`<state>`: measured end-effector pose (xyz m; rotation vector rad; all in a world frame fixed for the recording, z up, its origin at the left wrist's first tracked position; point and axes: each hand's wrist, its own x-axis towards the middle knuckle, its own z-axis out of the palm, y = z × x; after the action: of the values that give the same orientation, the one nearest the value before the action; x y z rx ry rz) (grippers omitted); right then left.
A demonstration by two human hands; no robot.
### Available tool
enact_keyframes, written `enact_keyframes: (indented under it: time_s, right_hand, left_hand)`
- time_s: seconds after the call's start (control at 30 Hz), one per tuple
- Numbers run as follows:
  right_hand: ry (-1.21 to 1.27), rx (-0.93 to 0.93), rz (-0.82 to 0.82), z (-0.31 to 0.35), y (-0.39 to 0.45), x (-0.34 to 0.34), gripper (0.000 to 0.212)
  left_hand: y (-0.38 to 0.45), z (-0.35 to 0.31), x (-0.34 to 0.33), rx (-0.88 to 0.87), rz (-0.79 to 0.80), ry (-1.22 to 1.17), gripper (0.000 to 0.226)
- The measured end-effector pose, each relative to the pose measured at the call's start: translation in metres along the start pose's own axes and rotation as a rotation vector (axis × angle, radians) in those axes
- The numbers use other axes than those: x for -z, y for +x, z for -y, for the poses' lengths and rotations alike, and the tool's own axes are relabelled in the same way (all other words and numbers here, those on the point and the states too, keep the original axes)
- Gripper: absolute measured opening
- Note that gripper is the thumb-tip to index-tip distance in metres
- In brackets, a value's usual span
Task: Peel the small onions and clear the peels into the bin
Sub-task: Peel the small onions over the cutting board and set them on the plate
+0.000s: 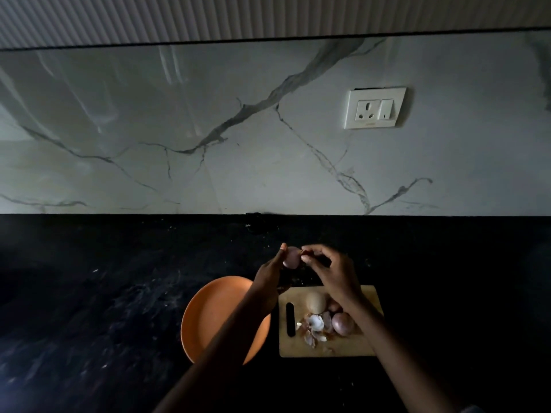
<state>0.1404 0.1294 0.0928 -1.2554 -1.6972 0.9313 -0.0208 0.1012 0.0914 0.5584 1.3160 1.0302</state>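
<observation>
Head view, orange plate [208, 317] bare, both hands' fingers [310, 254] pinching pink onion [290, 257], peels [314, 326] on board [351, 347]

2 bare forearms, no sleeves; left hand [269, 281], right hand [331, 272] ungloved.

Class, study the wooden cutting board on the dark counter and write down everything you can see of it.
The pale wooden cutting board is a rectangle with rounded corners and a dark slot handle near its left edge. It lies flat on the black counter, just right of the round orange plate. On it rest a heap of papery onion peels, a reddish unpeeled small onion and a pale round onion. The right forearm crosses above its right side, hiding that part.
</observation>
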Motion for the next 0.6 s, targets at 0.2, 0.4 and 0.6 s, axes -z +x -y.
enact_keyframes:
  time_s: [0.2, 0.4, 0.6]
  right_hand:
    - [0.024, -0.008, 0.004, -0.001, 0.006, 0.000, 0.007]
    - [0.005, -0.032, -0.018, 0.001, 0.010, -0.004, 0.002]
    - [0.085, -0.136, -0.038, -0.002, 0.016, -0.010, 0.005]
  left_hand:
    - [0.001, 0.005, 0.000, 0.013, -0.014, -0.014, 0.065]
    - [-0.006, 0.004, -0.006, -0.036, 0.003, -0.027, 0.060]
    - [-0.007, 0.002, -0.011, -0.189, 0.015, -0.005, 0.050]
